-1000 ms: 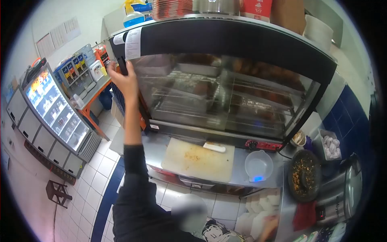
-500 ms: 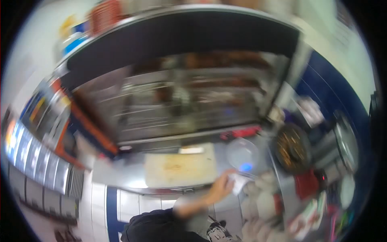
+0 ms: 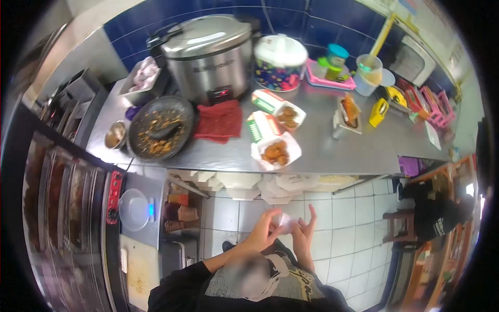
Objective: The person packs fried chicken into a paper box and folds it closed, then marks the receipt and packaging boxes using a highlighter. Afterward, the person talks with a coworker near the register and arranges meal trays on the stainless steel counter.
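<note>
Low in front of my body, my left hand (image 3: 264, 229) grips a small white piece of paper or paper bag (image 3: 285, 222) from the left. My right hand (image 3: 303, 234) pinches its other side, with the index finger stretched upward. Beyond the hands on the steel counter (image 3: 322, 148), two open paper boxes stand near the front edge. The nearer box (image 3: 294, 148) holds brown fried pieces (image 3: 275, 153). The farther box (image 3: 300, 118) holds similar food. To their right, a metal holder (image 3: 343, 126) contains a filled, bread-like item (image 3: 351, 110).
A wok (image 3: 182, 136) with browned bits and a black scoop sits left, beside a red cloth (image 3: 221, 120) and a large steel cooker (image 3: 208, 65). A scale with a clear bowl (image 3: 134, 209), a cutting board (image 3: 143, 268) and a display case (image 3: 62, 218) line my left. Another person (image 3: 442, 216) is far right.
My view has swung right, from the display case and cutting board to the counter with the boxes. The white paper, seen earlier in one hand, is now between both hands.
</note>
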